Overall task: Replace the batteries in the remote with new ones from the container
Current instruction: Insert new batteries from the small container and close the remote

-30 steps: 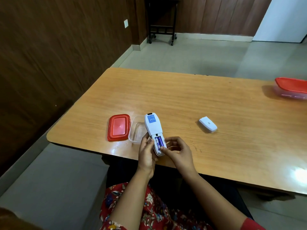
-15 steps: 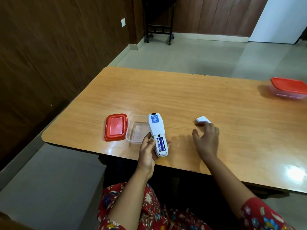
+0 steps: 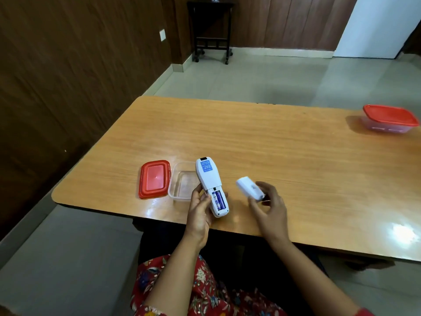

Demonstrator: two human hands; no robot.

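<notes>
1. Nearest the camera: red floral sleeves and two forearms reaching over the near edge of the wooden table.
2. Left hand wrapped around the lower end of the white remote, back side up, held just above the near table edge. Its battery compartment is open; purple batteries sit inside. A blue label is on the upper back.
3. Right hand closed on the white battery cover, pinched between thumb and fingers, tilted, raised off the table. It is near the remote but not touching it. A dark bit shows at the cover's lower end; too blurred to tell what it is.
4. Just left of the remote: clear plastic container, lid off, partly hidden behind the remote's body. It looks empty, though glare makes this uncertain.
5. Red lid lies flat on the table, just beside the container on its left, close to the near-left rounded corner.
6. Middle and far stretches of the table are bare wood; wide free room ahead and to the right of both hands. A bright reflection sits near the right front edge.
7. Far right: a second container with red lid closed, close to the right edge of view, well apart from the hands.
8. Beyond the table: pale tiled floor, dark wood-panelled wall at left, a dark wheeled stand against the far wall.
</notes>
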